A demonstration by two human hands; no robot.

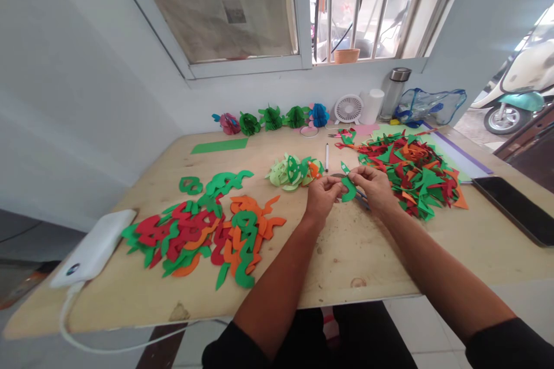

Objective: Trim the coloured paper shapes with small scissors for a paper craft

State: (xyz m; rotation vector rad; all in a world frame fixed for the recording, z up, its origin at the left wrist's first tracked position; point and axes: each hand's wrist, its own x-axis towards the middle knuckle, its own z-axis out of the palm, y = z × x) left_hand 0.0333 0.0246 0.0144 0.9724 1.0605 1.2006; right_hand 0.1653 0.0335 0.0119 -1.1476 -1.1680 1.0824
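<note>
The white device (101, 245) bears 1 round logo (73, 269), unreadable. Left hand (322, 199) and right hand (373, 185) angle inward, fingers nearly closed, both pinching 1 green cutout (348, 191).

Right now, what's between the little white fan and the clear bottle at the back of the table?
In the head view, a plain white cylinder stands between the fan and the bottle.

Daylight comes through the barred window (367, 8), its view washed out nearly to white, and from the far right, where glare pales the scooter (526, 78). The left wall (64, 69) sits in grey shade. Soft light covers the table (337, 248); wide-angle distortion stretches the edges, and fine detail looks soft.
</note>
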